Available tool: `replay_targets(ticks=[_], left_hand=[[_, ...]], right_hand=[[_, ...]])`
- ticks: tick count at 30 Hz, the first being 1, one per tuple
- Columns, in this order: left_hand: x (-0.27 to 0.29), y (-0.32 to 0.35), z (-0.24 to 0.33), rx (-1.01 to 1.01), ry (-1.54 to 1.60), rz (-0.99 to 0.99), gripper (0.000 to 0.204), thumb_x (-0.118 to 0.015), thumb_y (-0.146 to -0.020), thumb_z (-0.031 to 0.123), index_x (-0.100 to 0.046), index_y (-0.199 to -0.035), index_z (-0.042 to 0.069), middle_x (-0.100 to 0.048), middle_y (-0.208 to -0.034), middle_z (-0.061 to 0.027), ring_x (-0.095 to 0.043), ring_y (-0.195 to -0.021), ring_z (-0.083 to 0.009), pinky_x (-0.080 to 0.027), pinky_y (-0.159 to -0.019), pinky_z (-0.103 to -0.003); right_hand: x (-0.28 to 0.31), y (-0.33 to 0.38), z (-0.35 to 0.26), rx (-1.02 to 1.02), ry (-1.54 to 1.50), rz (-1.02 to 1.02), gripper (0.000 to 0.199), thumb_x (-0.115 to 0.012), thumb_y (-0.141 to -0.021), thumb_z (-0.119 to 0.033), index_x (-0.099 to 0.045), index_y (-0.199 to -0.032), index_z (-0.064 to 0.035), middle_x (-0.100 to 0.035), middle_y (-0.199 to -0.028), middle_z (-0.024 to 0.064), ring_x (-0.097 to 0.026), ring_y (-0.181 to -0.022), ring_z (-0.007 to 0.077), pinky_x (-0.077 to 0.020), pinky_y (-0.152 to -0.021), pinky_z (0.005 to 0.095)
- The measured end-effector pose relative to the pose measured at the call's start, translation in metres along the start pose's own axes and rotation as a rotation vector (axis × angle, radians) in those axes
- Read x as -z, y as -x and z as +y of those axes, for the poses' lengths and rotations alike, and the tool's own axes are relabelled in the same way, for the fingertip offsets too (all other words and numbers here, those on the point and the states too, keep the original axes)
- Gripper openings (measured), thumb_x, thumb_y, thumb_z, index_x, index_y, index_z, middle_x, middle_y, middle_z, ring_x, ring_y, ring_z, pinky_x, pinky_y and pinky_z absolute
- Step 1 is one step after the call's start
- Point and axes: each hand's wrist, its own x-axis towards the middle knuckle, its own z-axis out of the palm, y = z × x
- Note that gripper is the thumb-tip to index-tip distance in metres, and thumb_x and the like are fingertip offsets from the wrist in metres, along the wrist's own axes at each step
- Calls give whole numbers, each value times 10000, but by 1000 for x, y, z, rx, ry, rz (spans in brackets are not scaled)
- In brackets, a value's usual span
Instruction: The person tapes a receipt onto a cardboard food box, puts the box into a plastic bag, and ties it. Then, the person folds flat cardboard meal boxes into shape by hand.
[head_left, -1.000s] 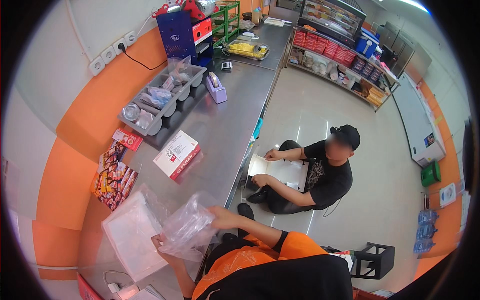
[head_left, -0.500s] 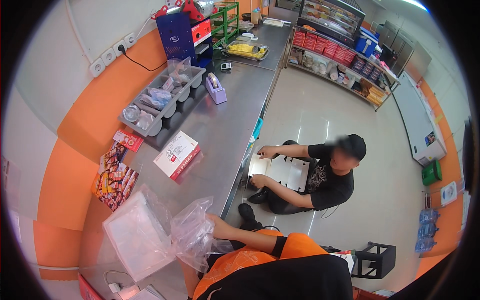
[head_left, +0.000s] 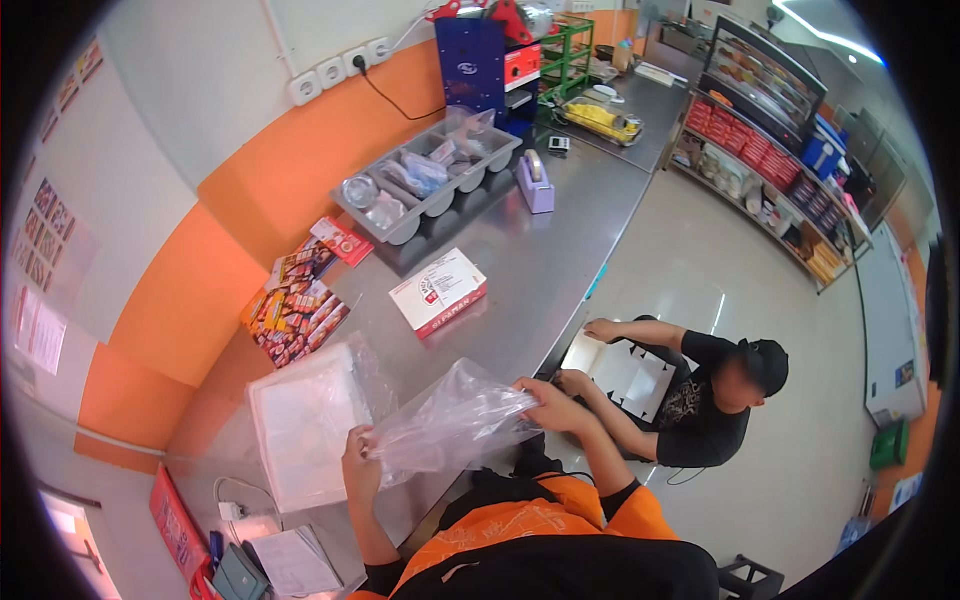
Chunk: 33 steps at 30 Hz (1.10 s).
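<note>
A clear plastic bag (head_left: 447, 418) is stretched between my two hands over the near edge of the steel counter (head_left: 520, 262). My left hand (head_left: 362, 462) pinches its left end, and my right hand (head_left: 552, 408) grips the right end, fingers closed. Just beyond my left hand lies a stack of white sheets in clear plastic (head_left: 305, 425). Farther along the counter sits a white and red box (head_left: 438, 290), closed.
A grey compartment tray (head_left: 425, 180) with small packets stands against the wall, beside a purple tape dispenser (head_left: 536, 185). Leaflets (head_left: 295, 310) lie left of the box. On the floor to the right, a co-worker (head_left: 700, 400) sits handling an unfolded carton (head_left: 625, 375).
My hands have drawn apart, spreading the bag that was bunched up, and it has moved right, off the white stack. The view has swung left.
</note>
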Motion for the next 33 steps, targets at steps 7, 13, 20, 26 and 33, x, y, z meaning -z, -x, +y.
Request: replay_targets(ticks=[7,13,20,26,33], left_hand=[[-76,4,39,-443,-309,-131,566,-608,-677,86,-401,-1203,44,-572,-1004,-168,-561,-903,-340,-438,-772,-382],[-102,-3,13,-39,55,-92,390,-495,-688,18,-492,-1077,8,-606,-826,-133,-602,-730,-248,-461,-639,-306],[-59,-15,-37,359,602,-56,291,-552,-801,128,-470,-1041,-15,-583,-783,-101,-573,-642,-190,-467,-589,-279],[-12,30,142,-236,-69,-65,463,-611,-747,48,-361,-1137,43,-413,-1128,-115,-431,-1048,-241,-345,-890,-406],[-167,-25,41,-190,-201,-170,263,-511,-800,74,-416,-1040,25,-458,-1002,-162,-468,-977,-295,-387,-819,-352]], right_hand=[[15,-45,-16,-59,608,-117,300,-569,-723,-101,-530,-1016,-49,-553,-857,51,-523,-839,185,-416,-726,295],[-36,-70,-54,493,1001,236,322,-568,-695,-92,-499,-1006,-48,-532,-930,122,-497,-933,284,-377,-776,397],[-40,-75,39,78,1234,-287,237,-566,-705,-149,-524,-928,-84,-578,-845,111,-580,-801,271,-395,-774,361],[-30,-87,44,117,1287,-392,298,-563,-709,-190,-510,-970,-54,-581,-862,114,-582,-823,271,-396,-792,390],[-30,-107,77,537,1038,-314,405,-622,-679,-196,-515,-1059,-101,-558,-985,122,-569,-883,253,-455,-683,367]])
